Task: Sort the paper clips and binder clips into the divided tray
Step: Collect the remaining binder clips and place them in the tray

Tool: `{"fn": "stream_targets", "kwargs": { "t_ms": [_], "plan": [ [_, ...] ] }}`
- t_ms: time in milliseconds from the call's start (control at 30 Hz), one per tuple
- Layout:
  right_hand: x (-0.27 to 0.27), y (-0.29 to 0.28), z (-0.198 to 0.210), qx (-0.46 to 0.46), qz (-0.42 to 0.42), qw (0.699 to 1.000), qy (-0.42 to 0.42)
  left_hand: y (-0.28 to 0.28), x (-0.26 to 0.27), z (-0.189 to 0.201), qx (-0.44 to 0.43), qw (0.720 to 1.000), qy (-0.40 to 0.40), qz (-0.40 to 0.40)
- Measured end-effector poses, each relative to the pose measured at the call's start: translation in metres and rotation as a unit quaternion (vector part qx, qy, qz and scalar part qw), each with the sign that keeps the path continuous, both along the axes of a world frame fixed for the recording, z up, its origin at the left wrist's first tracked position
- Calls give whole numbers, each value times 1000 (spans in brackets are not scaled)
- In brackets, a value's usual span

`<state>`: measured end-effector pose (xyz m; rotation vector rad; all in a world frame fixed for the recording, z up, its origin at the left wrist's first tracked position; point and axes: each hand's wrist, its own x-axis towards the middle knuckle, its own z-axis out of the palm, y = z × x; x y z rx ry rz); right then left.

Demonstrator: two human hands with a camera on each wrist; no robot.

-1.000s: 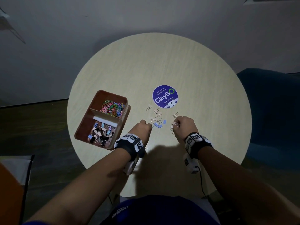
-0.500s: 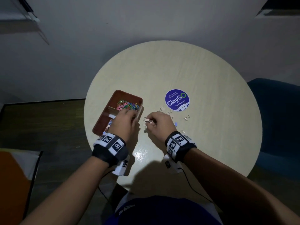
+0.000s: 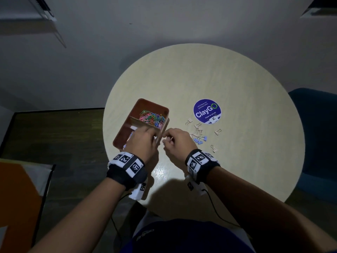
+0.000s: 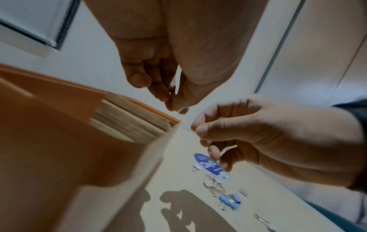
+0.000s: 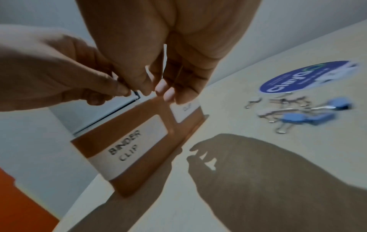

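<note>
The brown divided tray (image 3: 121,133) sits at the table's left; its side wall carries a "BINDER CLIP" label (image 5: 127,147). Colourful paper clips (image 3: 152,117) fill the far compartment. My left hand (image 3: 145,143) hovers over the near compartment and hides most of it; its curled fingertips (image 4: 168,97) pinch together with a small metal glint between them. My right hand (image 3: 169,141) is just right of the tray wall, fingers curled, and a thin gold binder clip handle (image 3: 171,143) sticks out of its grip. Several loose binder clips (image 3: 198,136), beige and blue, lie on the table to the right.
A round purple ClayGo sticker (image 3: 207,111) is stuck on the round pale table (image 3: 218,79) beyond the loose clips. A blue chair (image 3: 317,125) stands at the right, and an orange object (image 3: 14,198) lies on the floor at the left.
Both hands left the loose pile and travelled left to the tray. The left hand now hovers over the near compartment, and the right hand has arrived beside the tray's right wall.
</note>
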<state>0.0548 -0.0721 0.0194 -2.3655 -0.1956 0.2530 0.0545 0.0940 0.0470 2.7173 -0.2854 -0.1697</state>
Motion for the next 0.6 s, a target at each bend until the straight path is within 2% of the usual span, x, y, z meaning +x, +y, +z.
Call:
{"fn": "stream_targets", "kwargs": {
  "t_ms": [100, 200, 300, 400, 600],
  "plan": [
    [-5, -39, -15, -32, -48, 998, 21, -37, 2, -6, -22, 998, 27, -46],
    [-13, -81, -29, -73, -106, 991, 37, -79, 9, -23, -3, 994, 36, -106],
    [-21, -116, -43, -138, -150, 976, 79, -110, 17, -44, -1, 990, 68, -124],
    [-28, -141, -57, -182, -147, 964, 130, -125, 29, -62, 42, 987, 97, -118],
    [-22, -150, -68, -148, -126, 970, 146, -136, 49, -85, 70, 982, 136, -106]
  ]
}}
